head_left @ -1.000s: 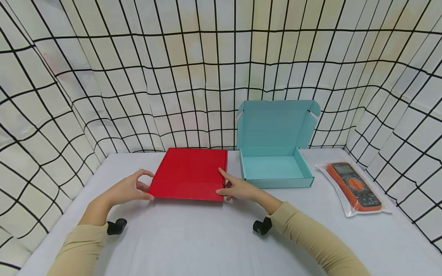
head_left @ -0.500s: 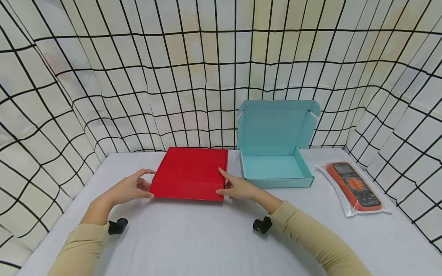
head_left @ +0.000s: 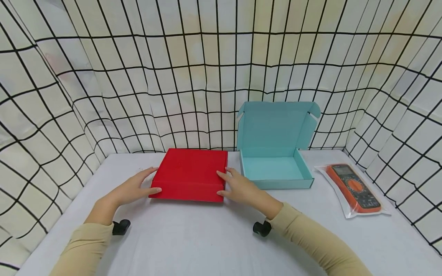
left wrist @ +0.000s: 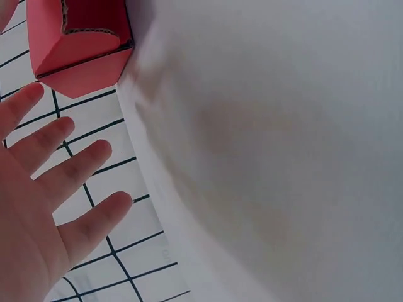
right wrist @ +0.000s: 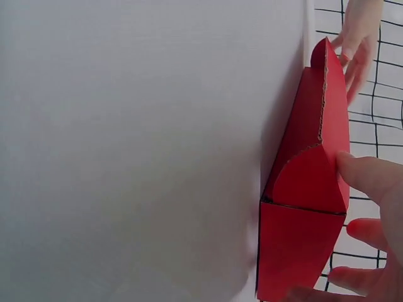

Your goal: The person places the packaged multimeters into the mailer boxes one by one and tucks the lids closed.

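A red cardboard box [head_left: 193, 166] lies on the white-covered table with its lid down. The lid's front flap [right wrist: 338, 116] hangs angled out from the front wall, and a rounded side tab shows under it. At the box's left front corner is my left hand [head_left: 128, 191], fingers spread, thumb reaching over the flap's left end. My right hand [head_left: 243, 190] is at the other front corner. In the right wrist view its thumb [right wrist: 368, 173] touches the flap and the fingers spread loosely along the right side.
To the right of the red box a teal cardboard box [head_left: 277, 184] stands with its lid raised. Farther right lies an orange and black multimeter [head_left: 355, 188] in a clear bag. A white cloth with black grid lines [head_left: 207, 76] encloses the table's back and sides.
The red box's front flap has swung down at the front. My left thumb has moved onto the flap's end, and my right fingers have spread out from their tucked grip.
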Available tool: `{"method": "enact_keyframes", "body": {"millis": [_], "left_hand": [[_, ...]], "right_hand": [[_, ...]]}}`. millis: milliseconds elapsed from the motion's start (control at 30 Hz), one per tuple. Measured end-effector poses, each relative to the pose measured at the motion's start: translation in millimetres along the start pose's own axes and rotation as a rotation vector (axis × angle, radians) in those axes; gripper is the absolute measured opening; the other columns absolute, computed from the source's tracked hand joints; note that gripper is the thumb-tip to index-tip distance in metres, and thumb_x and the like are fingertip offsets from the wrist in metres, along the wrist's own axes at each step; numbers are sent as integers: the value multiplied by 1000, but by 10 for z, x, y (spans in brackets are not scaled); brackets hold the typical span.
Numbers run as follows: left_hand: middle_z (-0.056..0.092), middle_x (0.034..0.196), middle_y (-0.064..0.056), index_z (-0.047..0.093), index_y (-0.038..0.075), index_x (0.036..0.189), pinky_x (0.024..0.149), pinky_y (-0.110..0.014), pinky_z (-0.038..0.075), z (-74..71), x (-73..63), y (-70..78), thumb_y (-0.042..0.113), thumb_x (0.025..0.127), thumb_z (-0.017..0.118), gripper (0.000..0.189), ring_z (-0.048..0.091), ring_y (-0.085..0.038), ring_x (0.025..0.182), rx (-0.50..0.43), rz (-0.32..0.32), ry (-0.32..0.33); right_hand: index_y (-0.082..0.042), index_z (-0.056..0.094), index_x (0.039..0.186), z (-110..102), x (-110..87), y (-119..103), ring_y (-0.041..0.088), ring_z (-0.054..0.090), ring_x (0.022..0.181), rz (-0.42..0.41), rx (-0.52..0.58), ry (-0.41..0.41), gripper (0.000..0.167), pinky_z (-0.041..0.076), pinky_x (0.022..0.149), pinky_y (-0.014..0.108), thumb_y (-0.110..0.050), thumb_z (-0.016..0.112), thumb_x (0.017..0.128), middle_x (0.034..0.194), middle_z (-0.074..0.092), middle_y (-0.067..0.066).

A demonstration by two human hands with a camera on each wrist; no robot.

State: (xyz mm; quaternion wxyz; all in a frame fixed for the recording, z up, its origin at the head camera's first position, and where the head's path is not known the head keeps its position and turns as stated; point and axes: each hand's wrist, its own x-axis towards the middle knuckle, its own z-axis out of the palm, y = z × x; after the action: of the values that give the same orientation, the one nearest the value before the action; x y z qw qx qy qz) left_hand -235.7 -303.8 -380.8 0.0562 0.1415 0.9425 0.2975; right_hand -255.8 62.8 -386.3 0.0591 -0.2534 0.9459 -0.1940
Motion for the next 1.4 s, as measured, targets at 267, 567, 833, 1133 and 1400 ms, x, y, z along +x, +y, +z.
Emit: {"method": "enact_keyframes", "body": {"millis": [267,567,833,1133,1400], "left_hand": [[24,162,-30,29,-1,159,112,-69,27,74,52,10,44,91,76,94,23,-53,146,12,33,-12],[12,166,-28,30,2,160,111,-70,28,140,235,12,40,83,85,102,12,-54,149,34,54,-34],[14,168,-23,32,5,160,107,-79,19,197,369,77,46,79,88,107,8,-50,151,96,82,-36],[16,167,-23,30,1,160,107,-81,16,180,403,103,45,79,88,109,9,-51,151,162,115,-36],[13,169,-20,26,3,162,106,-79,22,155,372,92,43,77,89,113,6,-50,151,144,101,-77]], "right_hand": [[-14,33,162,113,24,15,40,21,152,-99,0,-31,84,51,101,48,-39,75,93,168,19,16],[-13,20,165,161,127,90,36,0,156,-172,82,-86,94,46,108,46,-43,73,94,172,4,12],[-10,20,164,143,137,146,38,-1,156,-213,61,-103,94,43,110,46,-44,73,94,171,2,13],[-11,17,165,82,176,107,37,-2,156,-220,6,-120,99,44,109,44,-47,74,92,172,3,11],[-14,15,166,108,182,67,36,0,156,-193,-44,-136,102,49,105,42,-48,75,91,172,4,9]]}}
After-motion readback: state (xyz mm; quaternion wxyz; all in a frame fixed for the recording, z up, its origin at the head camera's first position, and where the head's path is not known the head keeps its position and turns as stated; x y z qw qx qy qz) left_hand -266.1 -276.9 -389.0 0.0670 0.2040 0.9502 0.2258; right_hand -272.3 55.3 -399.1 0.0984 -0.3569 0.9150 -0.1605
